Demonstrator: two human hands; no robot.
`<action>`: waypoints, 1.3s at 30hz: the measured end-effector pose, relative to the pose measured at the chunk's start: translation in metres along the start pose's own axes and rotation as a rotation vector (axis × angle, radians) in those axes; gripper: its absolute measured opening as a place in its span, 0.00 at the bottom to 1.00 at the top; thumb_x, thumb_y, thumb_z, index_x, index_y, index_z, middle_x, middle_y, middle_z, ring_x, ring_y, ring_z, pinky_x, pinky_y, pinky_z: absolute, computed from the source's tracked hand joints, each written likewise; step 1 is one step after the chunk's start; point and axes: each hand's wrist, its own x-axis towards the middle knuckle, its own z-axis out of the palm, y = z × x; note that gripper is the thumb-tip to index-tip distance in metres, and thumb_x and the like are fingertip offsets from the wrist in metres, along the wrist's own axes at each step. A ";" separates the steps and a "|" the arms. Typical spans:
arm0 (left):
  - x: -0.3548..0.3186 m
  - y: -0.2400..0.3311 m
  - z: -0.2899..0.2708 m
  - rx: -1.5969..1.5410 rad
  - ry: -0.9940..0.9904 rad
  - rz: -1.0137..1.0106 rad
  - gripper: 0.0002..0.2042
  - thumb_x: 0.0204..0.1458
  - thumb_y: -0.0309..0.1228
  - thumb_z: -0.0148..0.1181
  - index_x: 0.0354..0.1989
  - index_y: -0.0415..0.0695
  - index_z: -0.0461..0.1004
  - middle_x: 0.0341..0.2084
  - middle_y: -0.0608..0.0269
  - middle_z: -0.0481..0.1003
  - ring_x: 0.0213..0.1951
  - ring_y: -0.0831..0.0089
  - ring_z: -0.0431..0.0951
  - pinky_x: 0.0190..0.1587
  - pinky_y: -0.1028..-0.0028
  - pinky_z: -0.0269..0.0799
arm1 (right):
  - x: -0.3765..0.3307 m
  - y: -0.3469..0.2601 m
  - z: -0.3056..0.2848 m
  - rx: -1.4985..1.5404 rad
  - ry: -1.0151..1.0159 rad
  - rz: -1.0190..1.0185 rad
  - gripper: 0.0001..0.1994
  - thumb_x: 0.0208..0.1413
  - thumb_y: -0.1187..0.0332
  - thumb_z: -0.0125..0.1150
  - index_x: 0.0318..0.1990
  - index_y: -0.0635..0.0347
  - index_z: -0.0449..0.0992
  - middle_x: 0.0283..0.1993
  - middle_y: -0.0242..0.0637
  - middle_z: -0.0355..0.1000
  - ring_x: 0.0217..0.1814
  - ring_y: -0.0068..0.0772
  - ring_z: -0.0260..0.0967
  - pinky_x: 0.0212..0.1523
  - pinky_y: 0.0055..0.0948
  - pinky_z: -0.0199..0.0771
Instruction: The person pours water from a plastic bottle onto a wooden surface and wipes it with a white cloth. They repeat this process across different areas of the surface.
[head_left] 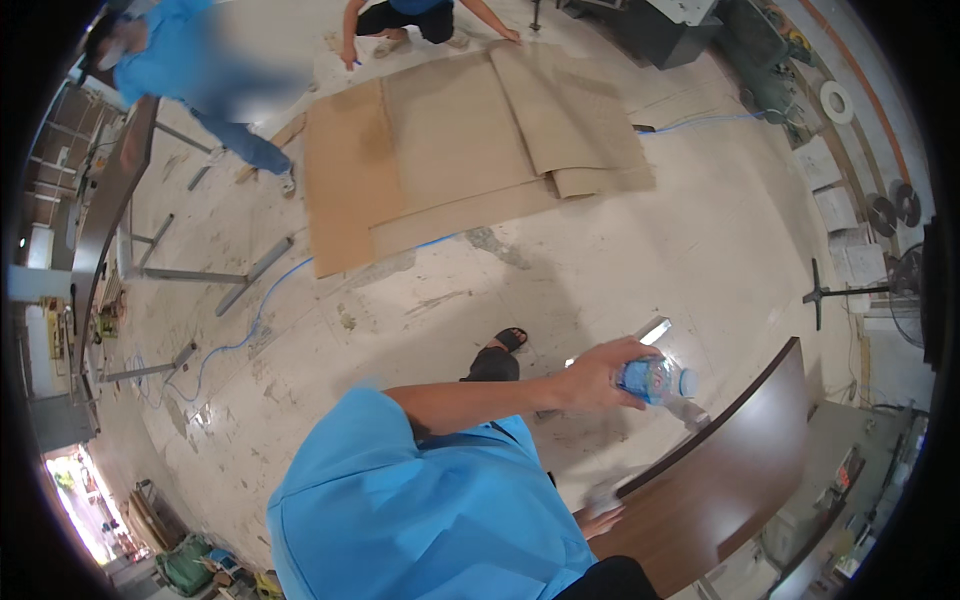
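Observation:
My left hand [603, 378] reaches out to the right, its fingers wrapped round a small clear plastic water bottle [655, 381] with a blue label and a light blue cap. The bottle lies tilted nearly level, cap to the right, above the floor beside a dark brown wooden table [690, 500]. Lower down, at the table's near left edge, my right hand [600, 521] shows only in part. A pale, see-through thing [603, 499] is at its fingers, blurred too much to name. My body hides the right forearm.
Large sheets of brown cardboard [450, 140] lie on the floor ahead, where a person [420, 18] crouches. Another person [180, 60] stands at the far left beside a dark table [115, 190]. A blue cable [262, 310] crosses the floor. A black fan [905, 295] stands at right.

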 end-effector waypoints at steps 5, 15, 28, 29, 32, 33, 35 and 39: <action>0.041 0.004 -0.035 0.094 0.067 -0.087 0.34 0.45 0.29 0.79 0.63 0.45 0.71 0.55 0.59 0.73 0.60 0.62 0.73 0.64 0.66 0.68 | -0.049 -0.026 -0.012 -0.132 0.034 0.111 0.14 0.71 0.55 0.49 0.52 0.36 0.83 0.82 0.53 0.45 0.81 0.73 0.42 0.72 0.74 0.48; 0.105 -0.009 -0.005 0.144 -0.019 -0.190 0.36 0.44 0.30 0.81 0.64 0.41 0.71 0.55 0.57 0.74 0.59 0.63 0.74 0.65 0.67 0.67 | 0.350 0.012 0.038 -0.186 -0.003 0.029 0.10 0.62 0.67 0.60 0.45 0.48 0.87 0.83 0.43 0.47 0.83 0.69 0.40 0.71 0.78 0.45; 0.165 -0.026 0.040 0.053 -0.038 -0.184 0.37 0.43 0.26 0.80 0.65 0.44 0.70 0.56 0.60 0.75 0.60 0.70 0.73 0.64 0.67 0.68 | 0.039 -0.053 -0.047 0.232 0.046 0.038 0.12 0.62 0.67 0.57 0.49 0.52 0.84 0.77 0.65 0.53 0.80 0.77 0.43 0.75 0.70 0.42; 0.165 -0.029 0.040 0.096 -0.025 -0.230 0.37 0.43 0.24 0.80 0.64 0.44 0.70 0.55 0.61 0.76 0.58 0.70 0.74 0.63 0.67 0.70 | 0.037 -0.058 -0.053 0.248 0.025 0.100 0.10 0.58 0.72 0.59 0.41 0.56 0.86 0.77 0.66 0.54 0.80 0.77 0.44 0.76 0.68 0.41; 0.166 -0.034 0.041 -0.050 0.014 -0.354 0.37 0.40 0.25 0.80 0.63 0.46 0.71 0.54 0.60 0.76 0.57 0.66 0.76 0.60 0.65 0.73 | 0.124 -0.054 -0.053 0.164 -0.073 0.134 0.08 0.53 0.79 0.60 0.38 0.62 0.84 0.75 0.63 0.58 0.79 0.73 0.48 0.77 0.64 0.42; 0.165 -0.034 0.042 -0.085 0.034 -0.412 0.37 0.40 0.24 0.80 0.63 0.44 0.71 0.56 0.59 0.75 0.59 0.65 0.75 0.63 0.65 0.71 | 0.178 -0.046 -0.045 0.278 -0.002 0.078 0.08 0.53 0.77 0.60 0.38 0.64 0.83 0.76 0.62 0.57 0.80 0.70 0.47 0.78 0.63 0.42; 0.165 -0.036 0.042 -0.044 0.039 -0.400 0.38 0.40 0.24 0.81 0.63 0.41 0.70 0.57 0.59 0.74 0.61 0.67 0.73 0.66 0.66 0.68 | 0.301 -0.024 -0.020 0.323 0.136 -0.144 0.09 0.60 0.73 0.57 0.42 0.64 0.83 0.78 0.57 0.56 0.81 0.67 0.46 0.78 0.62 0.41; 0.169 -0.044 0.055 0.126 -0.063 -0.361 0.39 0.40 0.26 0.82 0.64 0.40 0.69 0.58 0.59 0.73 0.61 0.67 0.73 0.67 0.65 0.67 | 0.475 0.015 0.037 0.116 0.162 -0.129 0.15 0.65 0.70 0.55 0.56 0.52 0.81 0.79 0.47 0.55 0.82 0.65 0.44 0.75 0.71 0.42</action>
